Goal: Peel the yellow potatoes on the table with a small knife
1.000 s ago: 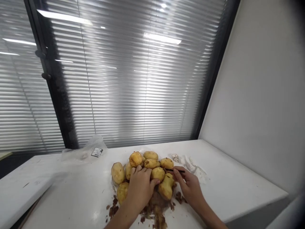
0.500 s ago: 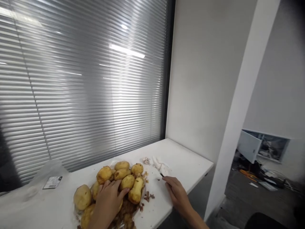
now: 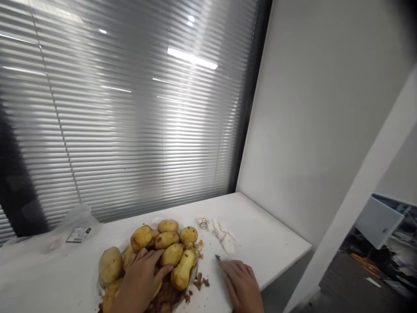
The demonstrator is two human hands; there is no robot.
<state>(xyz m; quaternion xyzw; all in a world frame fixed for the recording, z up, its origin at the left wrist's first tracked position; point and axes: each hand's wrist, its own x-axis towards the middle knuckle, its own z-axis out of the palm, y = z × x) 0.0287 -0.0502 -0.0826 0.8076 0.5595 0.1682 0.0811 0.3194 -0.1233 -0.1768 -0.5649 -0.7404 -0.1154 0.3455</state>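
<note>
My left hand lies over the heap of peeled yellow potatoes, fingers curled down and thumb out to the side. A potato shows partly beneath its palm. To the right, my right hand is low over the white table, fingers closed around a slim tool. Only the tool's dark tip pokes out past the fingers, so its exact kind is unclear. Brown peelings lie between the heap and this hand. Clear plastic shows under the potatoes.
Crumpled white tissue lies on the table behind my right hand. A clear plastic bag with a label is at the left. Blinds stand behind the table, and a wall borders its right side.
My right hand has drawn back toward me and turned, with the tool's tip now away from the tissue. My left hand stays on the potatoes. The view has swung slightly left.
</note>
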